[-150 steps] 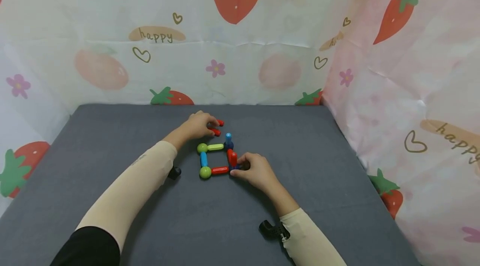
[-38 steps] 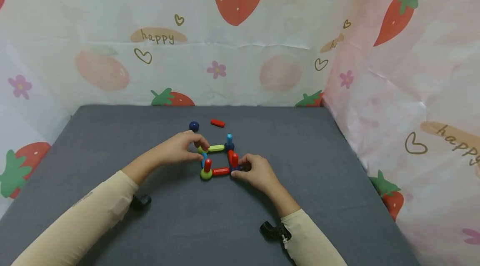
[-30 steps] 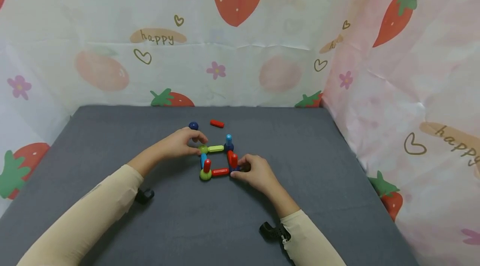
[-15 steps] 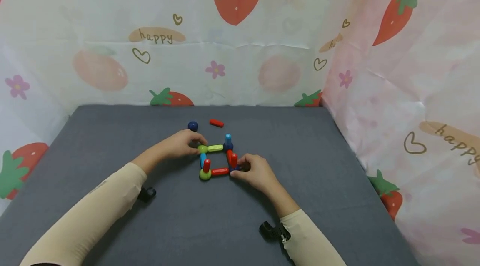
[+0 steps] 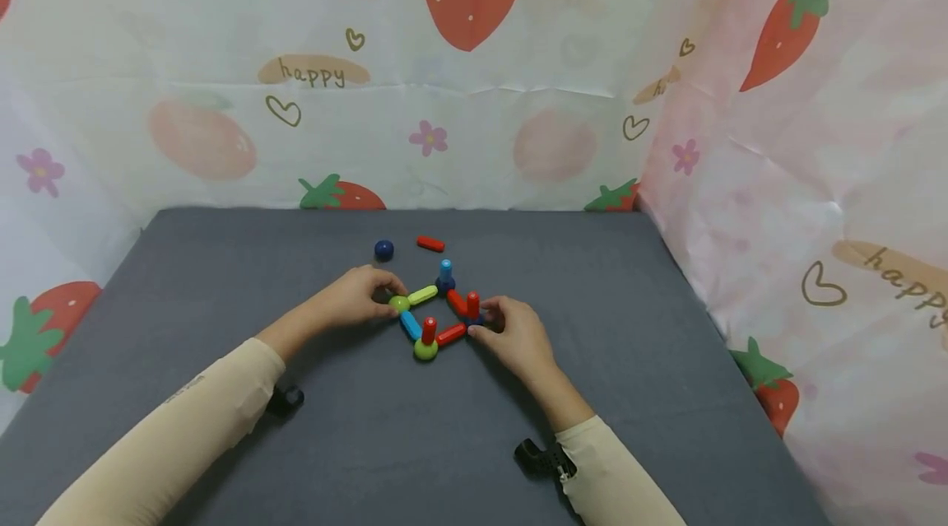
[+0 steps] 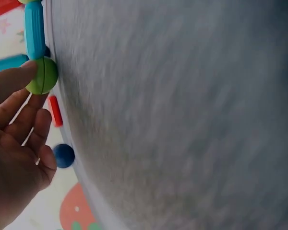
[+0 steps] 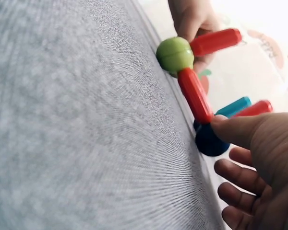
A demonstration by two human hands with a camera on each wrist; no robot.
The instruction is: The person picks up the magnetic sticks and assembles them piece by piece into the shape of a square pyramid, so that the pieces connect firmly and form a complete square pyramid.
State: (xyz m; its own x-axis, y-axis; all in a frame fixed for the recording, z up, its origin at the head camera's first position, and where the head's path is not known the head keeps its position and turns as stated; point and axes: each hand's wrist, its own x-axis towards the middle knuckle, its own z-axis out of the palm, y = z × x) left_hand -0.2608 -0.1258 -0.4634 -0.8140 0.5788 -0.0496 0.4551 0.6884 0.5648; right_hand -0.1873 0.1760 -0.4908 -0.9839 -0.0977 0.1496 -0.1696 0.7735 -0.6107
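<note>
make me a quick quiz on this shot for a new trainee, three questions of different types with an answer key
1. Multiple choice: what does the left hand pinch?
A) a navy ball
B) a green ball
C) a red rod

2. True or false: the loose navy ball lies apart from the loose red rod.

3. Count: how many rods stand upright on the four-ball frame?

Key:
1. B
2. True
3. Three: two upright red rods and one upright blue rod
</note>
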